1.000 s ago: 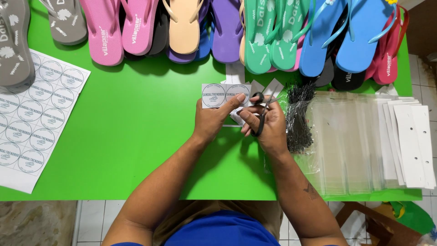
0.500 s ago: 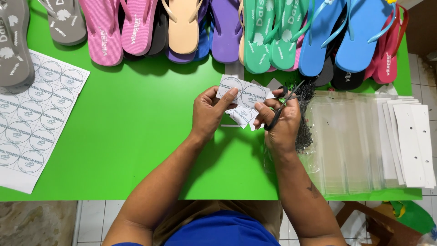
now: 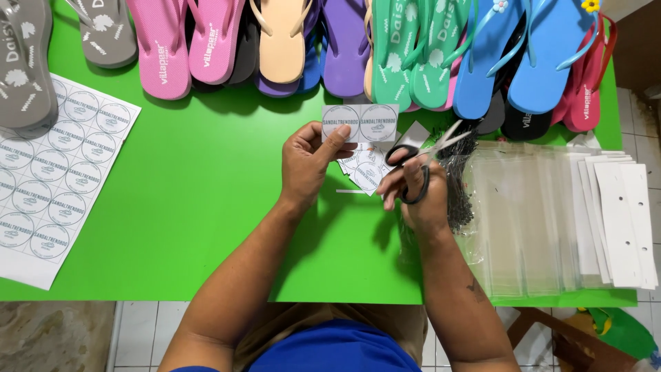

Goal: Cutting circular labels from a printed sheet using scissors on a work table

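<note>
Head view: label strip and scissors in hand over green bench

Head view, item by item. Left hand [image 3: 308, 164]: grip closed on a cut strip of two round labels [image 3: 359, 123], thumb on its lower edge, strip held flat above the bench [image 3: 193, 207]. Right hand [image 3: 415, 194]: grip closed through the black handles of scissors [image 3: 420, 157], blades parted and pointing far-right. Loose cut labels [image 3: 363, 169]: small pile on the bench between the hands. Uncut label sheet [image 3: 48, 179]: near-left, overhanging the bench edge. Clear bags [image 3: 530, 220]: stacked right, beside white card strips [image 3: 620, 220]. Black ties [image 3: 458, 182]: bundle just right of the right hand. Flip-flops [image 3: 275, 41]: coloured row along the far edge.
</note>
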